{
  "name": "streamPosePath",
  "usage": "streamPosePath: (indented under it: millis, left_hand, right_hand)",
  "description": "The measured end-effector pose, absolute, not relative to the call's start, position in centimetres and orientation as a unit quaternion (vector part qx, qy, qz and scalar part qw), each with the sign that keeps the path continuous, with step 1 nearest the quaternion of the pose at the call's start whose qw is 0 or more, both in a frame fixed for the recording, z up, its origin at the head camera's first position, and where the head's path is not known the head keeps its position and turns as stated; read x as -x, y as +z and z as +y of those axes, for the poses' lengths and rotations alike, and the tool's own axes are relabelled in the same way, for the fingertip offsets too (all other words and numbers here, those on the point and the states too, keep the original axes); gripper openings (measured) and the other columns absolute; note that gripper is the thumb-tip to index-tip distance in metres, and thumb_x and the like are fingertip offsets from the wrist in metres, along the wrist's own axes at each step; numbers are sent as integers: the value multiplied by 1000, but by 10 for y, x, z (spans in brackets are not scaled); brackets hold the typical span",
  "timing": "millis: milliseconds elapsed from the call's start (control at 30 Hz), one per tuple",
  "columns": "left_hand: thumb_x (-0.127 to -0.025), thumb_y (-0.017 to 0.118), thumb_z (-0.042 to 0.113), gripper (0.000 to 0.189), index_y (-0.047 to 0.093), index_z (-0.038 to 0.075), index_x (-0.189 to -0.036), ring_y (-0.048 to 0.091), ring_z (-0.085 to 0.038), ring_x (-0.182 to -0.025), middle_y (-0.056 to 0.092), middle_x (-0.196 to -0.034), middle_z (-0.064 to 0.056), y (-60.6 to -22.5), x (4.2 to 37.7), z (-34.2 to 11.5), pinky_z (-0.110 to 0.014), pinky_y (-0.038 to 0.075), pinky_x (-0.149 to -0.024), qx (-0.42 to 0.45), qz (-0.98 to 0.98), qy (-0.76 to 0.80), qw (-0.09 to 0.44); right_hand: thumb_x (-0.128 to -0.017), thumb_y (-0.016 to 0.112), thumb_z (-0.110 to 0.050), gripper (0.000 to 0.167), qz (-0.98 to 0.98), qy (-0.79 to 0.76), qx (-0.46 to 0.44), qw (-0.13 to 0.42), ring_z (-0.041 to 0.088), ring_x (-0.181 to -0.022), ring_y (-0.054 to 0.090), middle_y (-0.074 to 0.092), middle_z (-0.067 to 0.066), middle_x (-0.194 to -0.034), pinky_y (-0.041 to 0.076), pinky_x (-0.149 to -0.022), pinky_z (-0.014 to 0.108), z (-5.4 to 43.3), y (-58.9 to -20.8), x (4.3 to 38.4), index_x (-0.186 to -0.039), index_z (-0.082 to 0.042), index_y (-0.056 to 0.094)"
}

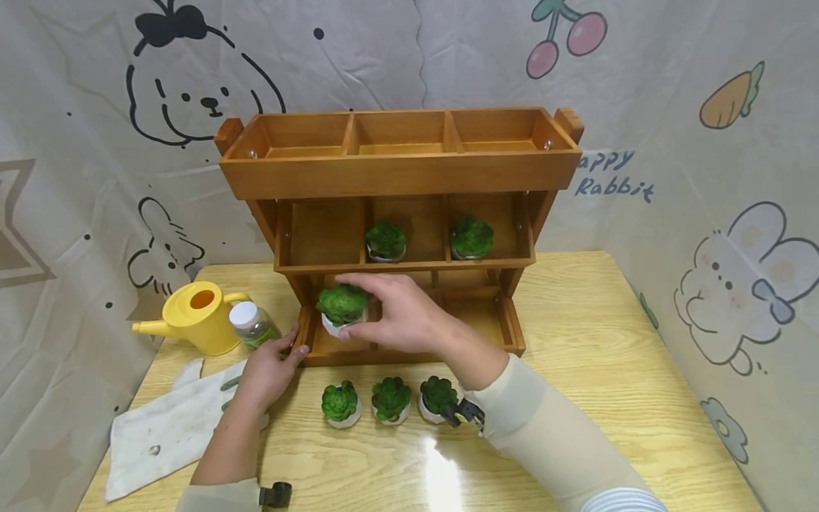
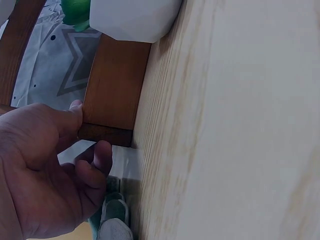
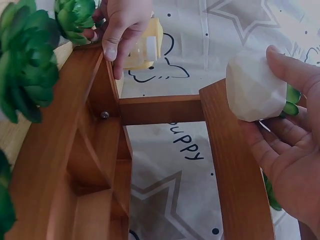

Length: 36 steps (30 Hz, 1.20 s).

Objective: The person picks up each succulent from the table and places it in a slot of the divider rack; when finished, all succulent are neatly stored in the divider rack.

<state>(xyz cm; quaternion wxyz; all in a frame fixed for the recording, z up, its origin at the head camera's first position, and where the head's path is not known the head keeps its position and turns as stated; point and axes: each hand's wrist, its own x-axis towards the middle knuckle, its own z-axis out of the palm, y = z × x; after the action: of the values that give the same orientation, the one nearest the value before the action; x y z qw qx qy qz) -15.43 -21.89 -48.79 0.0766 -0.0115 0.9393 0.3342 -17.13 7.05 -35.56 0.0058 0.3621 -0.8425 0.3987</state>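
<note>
A small potted succulent [image 1: 342,304] with a white faceted pot is held by my right hand [image 1: 406,313], thumb and fingers round the pot. It is in front of the shelf's left side, overlapping the bottom tier in the head view; the right wrist view shows the white pot [image 3: 255,87] close to a tier's front board. My left hand [image 1: 271,370] grips the left front corner of the wooden three-tier shelf [image 1: 397,178], thumb and fingers at the corner [image 2: 107,132]. Two potted succulents [image 1: 387,242] sit in the middle tier's centre and right compartments; its left compartment is bare.
Three more potted succulents [image 1: 392,400] stand in a row on the table before the shelf. At the left are a yellow watering can [image 1: 211,320], a lidded clear jar [image 1: 252,323] and a white cloth [image 1: 169,430]. A printed curtain [image 1: 678,235] surrounds the table.
</note>
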Motion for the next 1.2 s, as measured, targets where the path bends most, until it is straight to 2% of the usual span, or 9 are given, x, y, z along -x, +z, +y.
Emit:
streamPosePath:
  millis: [100,233,300,500,733,867,1000,1200]
  left_hand:
    - [-108,57,37,60,38,13,-160,54,-48,-131,56,-144,-29,-488,155,-219,-65,43,-106,11,939,334,78]
    - [-108,57,38,61,38,15,-161,55,-48,-130,56,-144,-29,-486,155,-218,-65,44,-105,15,939,334,86]
    - [-108,56,38,61,38,15,-161,56,-48,-129,56,-144,-30,-485,155,-218,-65,45,-104,14,939,332,86]
    - [-108,57,37,60,39,14,-160,62,-45,-122,60,-140,-29,-485,156,-219,-63,49,-98,10,940,331,85]
    - [-109,56,35,59,38,15,-160,61,-45,-123,59,-141,-27,-486,156,-220,-63,49,-99,9,941,328,86]
    - [-109,55,36,59,37,14,-161,61,-45,-123,58,-143,-28,-486,155,-220,-63,49,-99,9,941,326,90]
    - [-109,55,36,60,37,13,-161,59,-46,-125,55,-146,-28,-486,154,-220,-64,47,-101,11,941,325,90]
    - [-109,55,36,60,37,12,-161,55,-47,-130,54,-148,-27,-486,155,-219,-64,45,-104,15,937,335,95]
  right_hand:
    - [-86,87,-39,75,-849,382,-365,14,2,-79,67,65,-2,-137,54,-84,24,65,-352,174,-151,-21,55]
    - [-85,88,-41,76,-852,360,-379,33,7,-121,62,63,-1,-144,48,-104,26,59,-347,179,-150,-19,56]
    - [-85,88,-40,76,-851,357,-385,36,10,-126,61,64,0,-143,47,-106,26,56,-345,181,-150,-17,56]
    - [-86,87,-39,76,-844,365,-391,28,9,-118,63,67,0,-137,51,-100,26,45,-338,187,-150,-15,55]
    - [-88,84,-41,76,-840,382,-384,23,3,-106,64,67,0,-135,54,-94,29,33,-329,196,-152,-16,52]
    - [-88,85,-40,77,-842,388,-375,14,4,-100,65,67,1,-136,54,-91,27,27,-325,201,-153,-15,51]
    - [-89,84,-39,77,-846,387,-365,20,6,-106,65,66,3,-137,54,-91,24,22,-321,206,-154,-14,50]
    - [-90,83,-37,76,-847,397,-352,24,9,-94,65,66,4,-134,54,-81,22,17,-317,213,-154,-13,49]
